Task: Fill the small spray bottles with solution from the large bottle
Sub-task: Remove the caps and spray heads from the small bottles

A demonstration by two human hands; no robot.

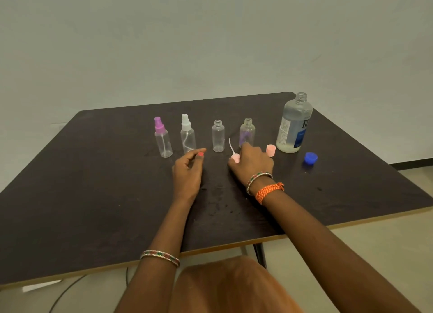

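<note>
Four small clear plastic spray bottles stand in a row across the middle of the dark matte tabletop (93, 172). From frame left: purple-topped bottle (163, 137), sprayer fitted, dip tube visible; white-topped bottle (188, 134), sprayer fitted, curled tube inside; open bottle (218, 136), neck bare, looks empty; fourth bottle (247, 132), neck bare, something purple showing in or behind it, cannot tell which. Large bottle (294, 124) at upper right, uncapped, translucent, labelled, clear liquid in it. Blue cap (311, 158) lies to its lower right; pink cap (270, 150) just left of its base.

Right hand (251, 164) rests centre frame, fingers curled around a pink sprayer head (235, 157) with its white tube pointing up. Left hand (188, 172) hovers left of it, fingers loosely curled, holding nothing.
</note>
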